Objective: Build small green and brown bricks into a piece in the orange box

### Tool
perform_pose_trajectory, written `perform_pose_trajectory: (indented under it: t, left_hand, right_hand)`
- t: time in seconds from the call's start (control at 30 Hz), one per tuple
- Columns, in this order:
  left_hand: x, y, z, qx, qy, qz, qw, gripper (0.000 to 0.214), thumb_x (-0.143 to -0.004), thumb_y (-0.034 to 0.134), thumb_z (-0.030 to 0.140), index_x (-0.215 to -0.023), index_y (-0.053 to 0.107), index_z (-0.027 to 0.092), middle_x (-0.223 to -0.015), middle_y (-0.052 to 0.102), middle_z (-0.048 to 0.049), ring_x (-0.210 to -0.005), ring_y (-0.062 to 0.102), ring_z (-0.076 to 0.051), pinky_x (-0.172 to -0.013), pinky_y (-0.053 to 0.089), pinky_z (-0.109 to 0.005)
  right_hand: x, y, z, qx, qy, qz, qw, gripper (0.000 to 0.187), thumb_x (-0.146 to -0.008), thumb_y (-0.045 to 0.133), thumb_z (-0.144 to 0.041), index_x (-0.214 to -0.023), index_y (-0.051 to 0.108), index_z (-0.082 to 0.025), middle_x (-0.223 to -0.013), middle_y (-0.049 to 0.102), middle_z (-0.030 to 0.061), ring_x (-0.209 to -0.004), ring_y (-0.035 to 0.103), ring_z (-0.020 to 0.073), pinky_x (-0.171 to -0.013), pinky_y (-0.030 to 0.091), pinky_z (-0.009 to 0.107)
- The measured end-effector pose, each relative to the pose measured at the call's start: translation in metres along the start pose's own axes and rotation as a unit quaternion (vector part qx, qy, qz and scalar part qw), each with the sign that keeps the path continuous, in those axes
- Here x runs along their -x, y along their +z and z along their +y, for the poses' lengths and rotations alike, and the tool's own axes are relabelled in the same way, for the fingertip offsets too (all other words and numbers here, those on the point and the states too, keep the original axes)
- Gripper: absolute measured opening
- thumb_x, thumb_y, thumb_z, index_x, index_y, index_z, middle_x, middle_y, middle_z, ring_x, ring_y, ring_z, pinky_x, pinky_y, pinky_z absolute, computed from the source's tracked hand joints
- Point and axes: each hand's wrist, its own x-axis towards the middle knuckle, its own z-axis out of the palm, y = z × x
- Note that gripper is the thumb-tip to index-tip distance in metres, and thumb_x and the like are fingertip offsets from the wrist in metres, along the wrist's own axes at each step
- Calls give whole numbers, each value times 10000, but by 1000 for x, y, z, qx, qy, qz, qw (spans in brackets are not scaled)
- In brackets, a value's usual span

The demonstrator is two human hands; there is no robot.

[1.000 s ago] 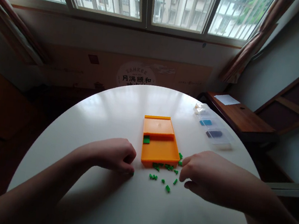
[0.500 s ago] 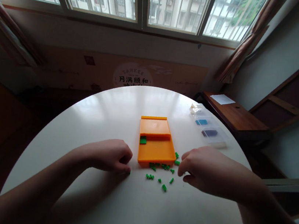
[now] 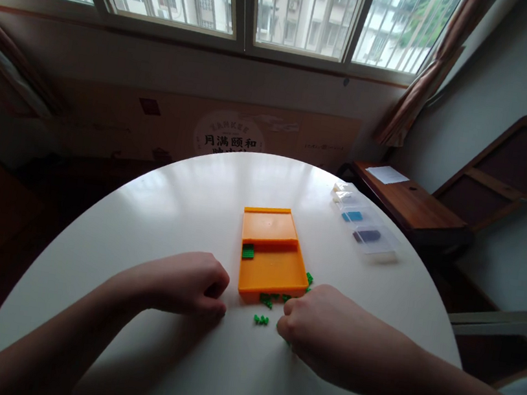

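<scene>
An orange tray (image 3: 270, 262) lies on the round white table (image 3: 204, 202), with a small green studded plate (image 3: 248, 251) at its left inner edge. Several tiny green bricks (image 3: 261, 319) are scattered just in front of the tray. My left hand (image 3: 187, 285) rests on the table left of the tray, fingers curled into a fist; what it holds, if anything, is hidden. My right hand (image 3: 318, 326) lies over the bricks right of the front edge, fingers bent down onto them, covering some.
A clear compartment box (image 3: 364, 231) with white, blue and dark pieces stands at the table's right edge. A wooden side table (image 3: 414, 205) with a sheet of paper is beyond it. Windows and a cardboard panel with printed characters are behind.
My right hand has moved left and down onto the scattered green bricks, covering several of them. My left hand has stayed in place, still curled.
</scene>
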Motion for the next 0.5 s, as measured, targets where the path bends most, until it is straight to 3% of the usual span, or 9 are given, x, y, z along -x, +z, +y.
perform_pose_trajectory:
  t: [0.2,0.33,0.43,0.5]
  left_hand:
    - [0,1,-3,-9,0,-2,1000,222,-759,563,375,-628,564,195,-594,547,24,-524,438,-112,-472,299,-238]
    - [1,2,-3,-16,-6,1,1000,209,-756,560,369,-638,573,196,-604,555,20,-526,438,-114,-463,288,-242]
    - [1,2,0,-14,-4,-3,1000,218,-764,549,374,-641,571,196,-608,554,18,-525,435,-115,-459,286,-244]
    - [1,2,1,-13,-2,-1,1000,232,-773,541,382,-639,563,194,-607,549,17,-524,433,-114,-461,285,-244]
  right_hand:
    - [-10,1,-28,37,25,-59,997,121,-696,588,-57,-742,627,-161,-750,655,50,-519,505,156,-452,200,282]
    - [-8,17,-39,28,-61,-68,995,48,-716,607,-129,-720,611,-177,-672,622,23,-437,431,129,-412,171,275]
    - [0,14,-30,-9,-118,-9,993,48,-713,625,-148,-715,603,-191,-674,612,-11,-457,419,102,-431,184,269]
    - [3,2,-13,-38,-78,57,995,84,-780,586,-133,-739,625,-195,-714,625,-18,-543,482,97,-480,246,259]
